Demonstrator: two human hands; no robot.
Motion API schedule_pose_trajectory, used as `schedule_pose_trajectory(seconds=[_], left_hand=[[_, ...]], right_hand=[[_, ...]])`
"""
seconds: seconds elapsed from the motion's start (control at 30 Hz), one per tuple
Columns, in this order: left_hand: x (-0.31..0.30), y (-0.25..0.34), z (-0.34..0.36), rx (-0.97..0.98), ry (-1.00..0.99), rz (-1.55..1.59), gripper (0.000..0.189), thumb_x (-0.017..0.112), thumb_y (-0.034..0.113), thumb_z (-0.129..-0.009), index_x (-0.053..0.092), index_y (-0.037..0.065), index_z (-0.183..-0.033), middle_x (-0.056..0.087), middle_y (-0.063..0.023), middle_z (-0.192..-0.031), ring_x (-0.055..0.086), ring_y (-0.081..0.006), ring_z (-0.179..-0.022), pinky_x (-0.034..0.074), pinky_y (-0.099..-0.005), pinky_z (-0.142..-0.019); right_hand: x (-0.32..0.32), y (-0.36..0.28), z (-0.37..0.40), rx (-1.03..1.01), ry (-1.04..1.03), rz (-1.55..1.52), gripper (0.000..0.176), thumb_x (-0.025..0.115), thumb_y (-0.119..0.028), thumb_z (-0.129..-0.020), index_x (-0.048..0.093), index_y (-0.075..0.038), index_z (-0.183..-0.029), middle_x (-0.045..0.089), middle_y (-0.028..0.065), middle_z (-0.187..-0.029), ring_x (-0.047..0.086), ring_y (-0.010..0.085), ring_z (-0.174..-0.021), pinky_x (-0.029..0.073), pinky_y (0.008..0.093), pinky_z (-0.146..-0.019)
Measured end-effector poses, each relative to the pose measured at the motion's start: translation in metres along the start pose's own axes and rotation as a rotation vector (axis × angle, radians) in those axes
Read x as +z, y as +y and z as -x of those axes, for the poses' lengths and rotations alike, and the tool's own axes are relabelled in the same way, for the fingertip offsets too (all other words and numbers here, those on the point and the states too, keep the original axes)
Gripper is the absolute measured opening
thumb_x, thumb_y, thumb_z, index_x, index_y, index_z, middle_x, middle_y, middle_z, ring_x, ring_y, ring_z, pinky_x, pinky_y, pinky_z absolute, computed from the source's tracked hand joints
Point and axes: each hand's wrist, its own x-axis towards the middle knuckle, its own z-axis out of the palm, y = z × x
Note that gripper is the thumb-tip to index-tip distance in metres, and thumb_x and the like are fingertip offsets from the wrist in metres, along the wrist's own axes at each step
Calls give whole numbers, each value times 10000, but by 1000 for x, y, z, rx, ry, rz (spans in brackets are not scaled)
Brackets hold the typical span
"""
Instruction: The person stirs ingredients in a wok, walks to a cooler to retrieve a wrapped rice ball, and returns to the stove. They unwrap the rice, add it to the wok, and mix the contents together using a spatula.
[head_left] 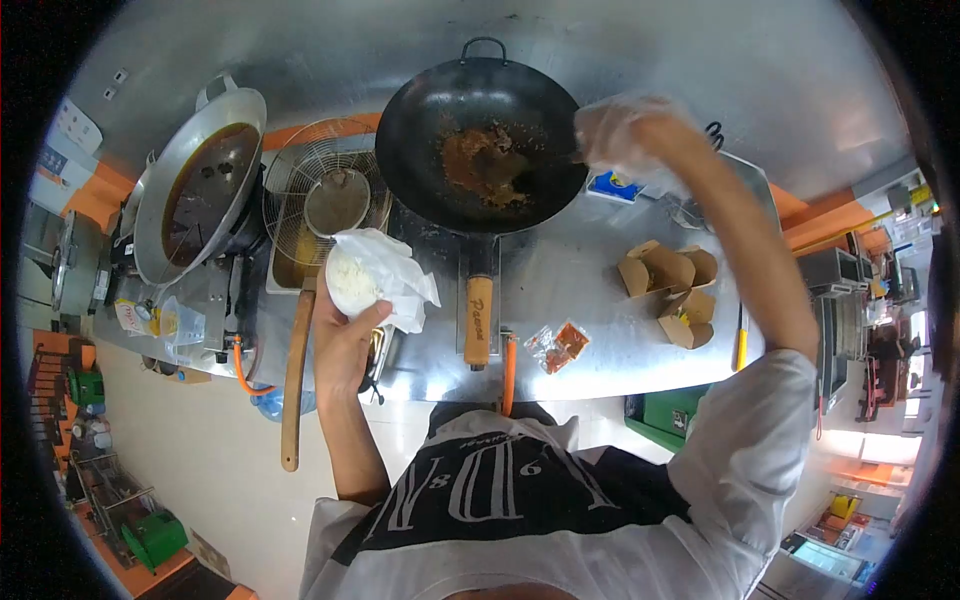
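My left hand (345, 340) is closed around a white paper packet (405, 285) with its top open, and white rice (350, 277) shows inside. It is held left of the wok's wooden handle (478, 320). In the black wok (420, 130), reddish-brown sauce or paste (465, 160) lies spread over the bottom. My right hand (625, 132), in a clear plastic glove, is closed at the wok's right rim. From it a dark cooking utensil (545, 163) reaches into the sauce; its head blends with the wok, so its exact kind is hard to see.
At left stands a large pan of dark liquid (205, 195). A wire strainer (300, 165) rests beside the wok, and a long wooden handle (295, 385) sticks out past the counter edge. Sauce sachets (558, 347) and open cardboard boxes (665, 270) lie at right.
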Motion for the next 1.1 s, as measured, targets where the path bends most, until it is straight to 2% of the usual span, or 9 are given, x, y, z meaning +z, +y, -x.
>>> schedule_pose_trajectory(seconds=[0.1, 0.17, 0.27, 0.37, 0.5, 0.7, 0.77, 0.87, 1.1], left_hand=[[-10, -5, 5, -21, 15, 8, 829, 707, -176, -781, 392, 43, -1515, 555, -142, -1418, 578, -264, -1296, 478, -408, -1108], [-11, -13, 6, -23, 27, 56, 825, 703, -177, -782, 391, 39, -1514, 555, -140, -1421, 575, -265, -1302, 474, -409, -1114], [-16, -11, 6, -14, 40, 62, 815, 696, -176, -790, 388, 34, -1514, 556, -138, -1422, 562, -262, -1322, 470, -410, -1123], [-21, -13, 15, -21, 42, 86, 804, 698, -174, -796, 388, 29, -1509, 554, -143, -1422, 561, -265, -1322, 479, -411, -1117], [-24, -8, 10, -8, 91, 141, 812, 717, -167, -791, 393, 43, -1505, 561, -149, -1408, 576, -266, -1302, 491, -409, -1108], [-25, -6, 0, 114, 70, -112, 888, 805, -117, -723, 413, 44, -1504, 572, -136, -1392, 580, -254, -1282, 487, -387, -1085], [-24, 1, -5, 117, 34, -114, 895, 808, -112, -723, 408, 42, -1509, 577, -138, -1388, 583, -254, -1278, 488, -386, -1083], [-9, 5, -17, 98, -5, -146, 907, 819, -98, -716, 411, 38, -1515, 586, -141, -1384, 591, -249, -1268, 495, -379, -1074], [12, 17, -47, 122, -54, -284, 889, 829, -85, -720, 437, 36, -1509, 586, -130, -1389, 596, -232, -1260, 509, -353, -1059]], right_hand=[[-1, -13, -5, 21, -147, -56, 264, 691, -209, -792, 771, -119, -1027, 761, 138, -994, 726, 326, -933, 571, 424, -817], [57, -6, -55, -158, 290, 73, 278, 685, -210, -777, 763, -113, -1025, 763, 124, -989, 728, 321, -939, 572, 432, -824], [-32, -28, 13, -195, -49, 107, 272, 666, -204, -782, 766, -112, -1018, 759, 121, -978, 726, 319, -946, 576, 433, -817], [12, -30, -31, -242, 110, 89, 242, 651, -191, -790, 764, -129, -995, 753, 113, -980, 717, 324, -957, 577, 426, -801], [-20, -49, 3, -286, 193, 230, 218, 648, -187, -791, 758, -133, -972, 751, 105, -983, 714, 315, -957, 577, 420, -794], [-7, -49, 12, -107, 62, -14, 201, 672, -244, -845, 756, -127, -985, 759, 89, -1001, 719, 281, -967, 575, 425, -819], [-10, -49, 28, 30, -159, -50, 204, 675, -277, -880, 762, -143, -1007, 763, 84, -1031, 719, 271, -974, 574, 420, -825], [59, -17, -8, 78, 47, -77, 206, 641, -256, -923, 773, -131, -1021, 766, 93, -1038, 723, 261, -992, 570, 412, -825], [-3, -1, 72, 183, -114, -279, 242, 606, -241, -968, 750, -53, -1018, 731, 140, -1013, 702, 338, -953, 545, 443, -828]])
